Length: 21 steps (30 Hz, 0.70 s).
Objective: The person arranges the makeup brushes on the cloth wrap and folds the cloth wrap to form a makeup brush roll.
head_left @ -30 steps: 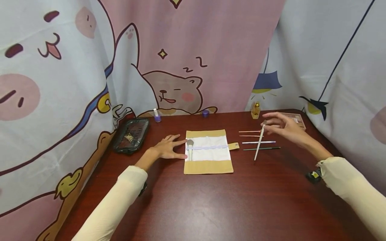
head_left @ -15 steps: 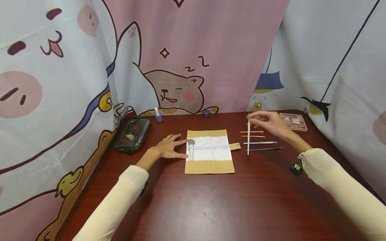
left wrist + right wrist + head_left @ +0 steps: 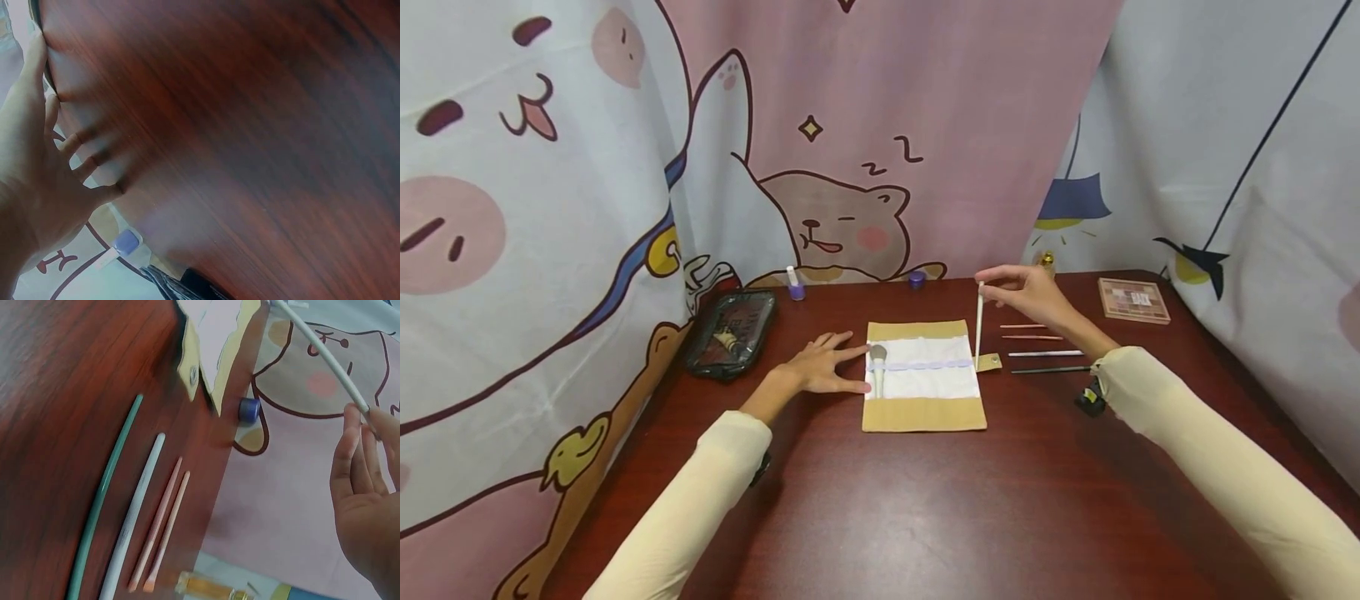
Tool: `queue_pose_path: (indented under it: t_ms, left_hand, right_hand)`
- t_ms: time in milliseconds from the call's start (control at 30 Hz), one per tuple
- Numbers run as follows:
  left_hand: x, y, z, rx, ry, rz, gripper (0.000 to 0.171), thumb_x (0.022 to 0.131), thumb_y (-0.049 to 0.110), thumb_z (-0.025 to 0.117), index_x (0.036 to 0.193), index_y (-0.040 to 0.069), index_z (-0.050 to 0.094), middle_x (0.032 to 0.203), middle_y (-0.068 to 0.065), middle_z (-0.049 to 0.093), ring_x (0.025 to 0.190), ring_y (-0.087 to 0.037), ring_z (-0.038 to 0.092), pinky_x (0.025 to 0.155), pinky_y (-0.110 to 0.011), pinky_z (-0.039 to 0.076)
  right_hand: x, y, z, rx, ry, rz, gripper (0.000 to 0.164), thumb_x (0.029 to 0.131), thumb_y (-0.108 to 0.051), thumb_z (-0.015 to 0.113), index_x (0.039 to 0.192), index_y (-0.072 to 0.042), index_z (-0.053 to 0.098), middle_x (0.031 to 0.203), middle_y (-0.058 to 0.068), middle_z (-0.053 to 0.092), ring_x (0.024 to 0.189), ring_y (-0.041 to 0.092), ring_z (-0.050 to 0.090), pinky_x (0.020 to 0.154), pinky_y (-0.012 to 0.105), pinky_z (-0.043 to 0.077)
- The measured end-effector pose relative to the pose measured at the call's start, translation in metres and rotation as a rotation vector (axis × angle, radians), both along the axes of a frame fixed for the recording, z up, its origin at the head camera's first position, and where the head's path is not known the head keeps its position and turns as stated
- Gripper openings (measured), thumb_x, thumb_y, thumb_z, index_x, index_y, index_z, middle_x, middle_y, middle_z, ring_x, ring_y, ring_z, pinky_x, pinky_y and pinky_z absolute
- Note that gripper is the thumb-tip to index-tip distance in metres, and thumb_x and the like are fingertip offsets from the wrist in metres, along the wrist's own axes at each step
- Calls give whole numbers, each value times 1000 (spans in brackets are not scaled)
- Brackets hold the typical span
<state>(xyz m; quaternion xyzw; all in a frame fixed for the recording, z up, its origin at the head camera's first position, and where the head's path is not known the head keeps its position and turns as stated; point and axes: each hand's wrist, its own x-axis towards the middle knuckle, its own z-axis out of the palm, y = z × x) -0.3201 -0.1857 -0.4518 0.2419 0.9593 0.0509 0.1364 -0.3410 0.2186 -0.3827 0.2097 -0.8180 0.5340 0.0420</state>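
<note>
My right hand (image 3: 1028,295) pinches a slim white makeup brush (image 3: 979,329) near its top end. The brush hangs almost upright, its lower end by the right edge of an unrolled tan and white brush roll (image 3: 925,414), over the snap strap (image 3: 990,362). In the right wrist view, thumb and fingertips meet on the brush (image 3: 331,359). My left hand (image 3: 816,367) rests with fingers spread, thumb and forefinger at the roll's left edge. A fluffy white-handled brush (image 3: 878,379) sits in the roll's left end, under the lilac band.
Several slim brushes lie right of the roll, among them a green one (image 3: 1048,369) and a white one (image 3: 1052,354). Behind stand a perfume bottle (image 3: 1047,263), palette (image 3: 1133,300), purple jar (image 3: 917,280) and nail polish bottle (image 3: 795,285). A black-edged pouch (image 3: 730,335) lies left.
My right hand has carried the white makeup brush leftward from above the other brushes to the roll's right edge, turning it more upright. The left hand stays in place.
</note>
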Motion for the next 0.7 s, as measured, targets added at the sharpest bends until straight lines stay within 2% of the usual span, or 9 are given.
queue_pose_path:
  t_ms: [133,333,467,633,700]
  left_hand:
    - [0,1,1,-6,-3,3,92,86,81,58,164,41,29,174,-6,14,158,-35,11,123,-65,15]
    - [-1,1,1,-9,3,1,92,86,81,58,163,41,30,174,-6,14,158,-34,11,123,-65,16]
    - [0,1,0,8,21,-15,91,86,79,61,163,40,32,173,-8,17,158,-36,14,121,-66,18]
    - [0,0,0,14,23,-21,91,86,79,61,163,40,32,173,-9,18,157,-37,15,121,-67,19]
    - [0,0,0,12,20,-20,92,86,80,61,163,40,31,173,-8,17,158,-37,14,121,-67,19]
  right_hand:
    - [-6,-14,0,-1,-8,-7,31,99,-6,71,128,4,70,120,29,71,84,6,74,71,25,59]
    - [-21,-31,-10,21,15,-10,31,98,-17,75,126,-5,74,118,18,75,81,7,74,70,24,59]
    - [-28,-46,-16,-8,13,5,30,97,-18,77,124,-6,76,117,16,76,84,14,76,71,27,60]
    - [-34,-65,-22,-48,2,16,26,96,-16,78,121,-7,77,114,15,76,92,30,77,71,29,62]
    - [-36,-73,-25,-58,3,16,25,96,-15,78,120,-8,78,114,14,76,93,31,77,72,30,62]
